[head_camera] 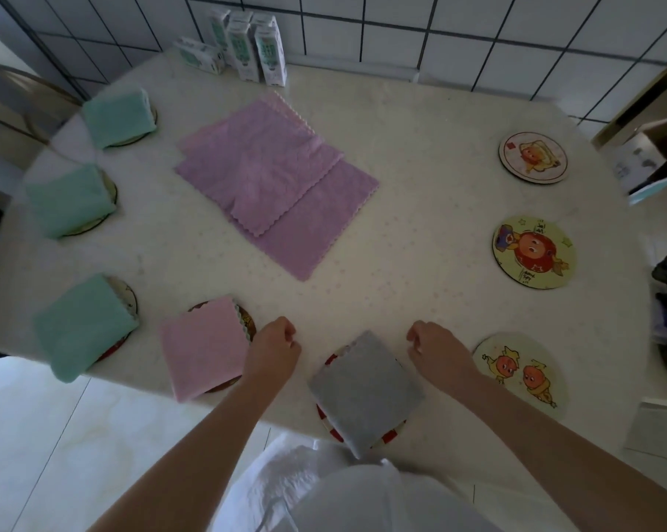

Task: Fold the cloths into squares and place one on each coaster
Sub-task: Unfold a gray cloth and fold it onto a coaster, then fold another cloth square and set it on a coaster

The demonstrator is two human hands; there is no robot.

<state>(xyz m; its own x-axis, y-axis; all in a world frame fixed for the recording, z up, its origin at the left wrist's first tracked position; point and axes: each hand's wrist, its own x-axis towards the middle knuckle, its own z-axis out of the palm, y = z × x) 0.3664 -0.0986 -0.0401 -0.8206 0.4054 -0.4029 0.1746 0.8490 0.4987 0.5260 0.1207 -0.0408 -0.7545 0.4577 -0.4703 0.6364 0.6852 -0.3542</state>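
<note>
A folded grey cloth [366,393] lies on a red-striped coaster [390,436] at the table's near edge. My left hand [274,345] and my right hand [437,349] hover on either side of it, fingers curled, holding nothing. A folded pink cloth [203,357] covers a coaster to the left. Three folded green cloths [84,326] [68,199] [118,117] sit on coasters along the left edge. A pile of unfolded purple cloths [274,178] lies mid-table. Three bare cartoon coasters [520,372] [534,252] [532,157] line the right side.
Several milk cartons [255,48] stand at the back of the table against the tiled wall. A box and bags [642,155] sit off the table's right side. A sheet of paper [658,428] lies at the near right corner.
</note>
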